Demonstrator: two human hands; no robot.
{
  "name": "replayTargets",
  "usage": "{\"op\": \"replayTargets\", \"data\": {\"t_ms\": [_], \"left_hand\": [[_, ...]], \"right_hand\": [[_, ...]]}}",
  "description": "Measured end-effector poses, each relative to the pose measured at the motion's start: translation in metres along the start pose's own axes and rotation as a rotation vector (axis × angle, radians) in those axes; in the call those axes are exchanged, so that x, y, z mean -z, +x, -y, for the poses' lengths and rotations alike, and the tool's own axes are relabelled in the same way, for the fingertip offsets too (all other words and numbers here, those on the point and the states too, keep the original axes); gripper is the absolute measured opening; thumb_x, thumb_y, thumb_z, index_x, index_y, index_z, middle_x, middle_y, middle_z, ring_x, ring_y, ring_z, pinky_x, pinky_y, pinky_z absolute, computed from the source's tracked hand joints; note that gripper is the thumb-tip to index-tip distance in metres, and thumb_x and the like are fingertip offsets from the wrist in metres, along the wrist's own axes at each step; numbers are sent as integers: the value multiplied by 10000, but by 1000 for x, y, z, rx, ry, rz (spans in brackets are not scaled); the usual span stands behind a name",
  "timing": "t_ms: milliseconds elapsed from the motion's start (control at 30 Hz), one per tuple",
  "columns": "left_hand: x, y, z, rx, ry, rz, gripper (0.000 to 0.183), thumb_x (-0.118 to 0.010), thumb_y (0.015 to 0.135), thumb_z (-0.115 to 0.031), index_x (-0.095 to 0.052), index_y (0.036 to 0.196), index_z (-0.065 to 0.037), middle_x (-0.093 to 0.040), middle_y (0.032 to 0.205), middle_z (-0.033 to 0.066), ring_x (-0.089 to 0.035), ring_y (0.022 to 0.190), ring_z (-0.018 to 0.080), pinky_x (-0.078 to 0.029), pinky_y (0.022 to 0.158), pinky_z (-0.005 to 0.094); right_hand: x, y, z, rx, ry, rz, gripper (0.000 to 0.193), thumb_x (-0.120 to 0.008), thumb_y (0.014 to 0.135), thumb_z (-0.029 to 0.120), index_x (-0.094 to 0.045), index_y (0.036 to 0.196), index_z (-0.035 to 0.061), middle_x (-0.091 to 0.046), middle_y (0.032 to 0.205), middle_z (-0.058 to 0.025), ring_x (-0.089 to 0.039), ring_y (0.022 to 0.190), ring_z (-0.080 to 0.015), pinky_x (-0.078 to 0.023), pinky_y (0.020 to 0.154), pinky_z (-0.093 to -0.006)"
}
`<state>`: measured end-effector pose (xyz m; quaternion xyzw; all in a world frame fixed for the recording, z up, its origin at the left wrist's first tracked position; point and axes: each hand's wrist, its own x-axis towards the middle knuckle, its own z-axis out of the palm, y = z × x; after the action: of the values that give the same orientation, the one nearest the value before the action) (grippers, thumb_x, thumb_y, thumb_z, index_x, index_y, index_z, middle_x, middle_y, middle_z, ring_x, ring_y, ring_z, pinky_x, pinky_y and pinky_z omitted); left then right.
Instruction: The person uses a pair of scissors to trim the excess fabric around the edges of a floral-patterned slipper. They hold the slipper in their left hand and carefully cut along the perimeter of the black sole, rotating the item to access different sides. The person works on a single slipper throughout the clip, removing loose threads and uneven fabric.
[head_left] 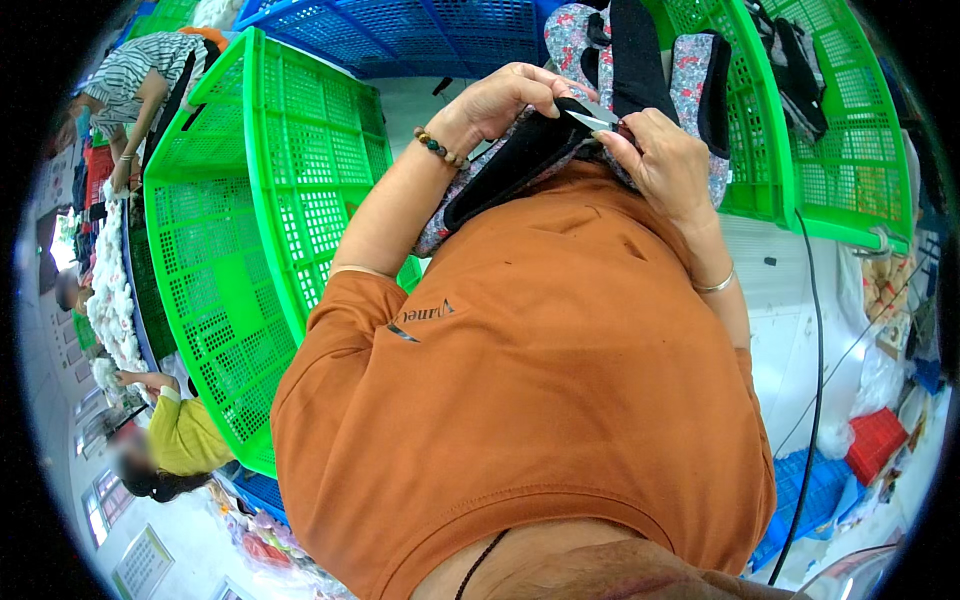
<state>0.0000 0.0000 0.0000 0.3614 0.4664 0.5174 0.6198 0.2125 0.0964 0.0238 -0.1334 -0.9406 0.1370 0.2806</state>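
I hold a floral-patterned fabric piece with black trim and straps [690, 70] up against my chest, above my orange shirt. My left hand [500, 100], with a bead bracelet at the wrist, is closed on the black padded edge of the piece. My right hand [660, 160], with a thin silver bangle, pinches a small pair of metal snips [590, 118] whose blades rest at the black edge between both hands. The lower part of the fabric piece is hidden behind my hands and shirt.
Green plastic crates stand on my left [250, 200] and upper right [840, 150], a blue crate [400, 30] at the top. A black cable [815, 330] runs down the right. Red [878, 440] and blue [815, 490] crates lie lower right. Two other people [140, 70] [180, 435] work beside white fluff [110, 290].
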Motion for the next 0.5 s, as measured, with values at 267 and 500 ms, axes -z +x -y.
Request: {"op": "replayTargets", "data": {"t_ms": [267, 500], "left_hand": [[-3, 2, 4, -13, 79, -31, 173, -563, 605, -51, -668, 743, -39, -613, 1158, 149, -564, 1048, 202, -400, 938, 264], [-3, 2, 6, -34, 2, -95, 179, -609, 585, -39, -687, 744, -6, -663, 853, 70, -565, 838, 146, -427, 800, 248]], "right_hand": [[8, 5, 0, 28, -184, 37, 352, -606, 827, 404, -559, 668, 95, -526, 630, -42, -552, 509, -232, -412, 421, -331], [19, 6, -5, -91, -259, -22, 380, -582, 838, 431, -559, 657, 97, -563, 645, -58, -579, 542, -238, -431, 438, -337]]}}
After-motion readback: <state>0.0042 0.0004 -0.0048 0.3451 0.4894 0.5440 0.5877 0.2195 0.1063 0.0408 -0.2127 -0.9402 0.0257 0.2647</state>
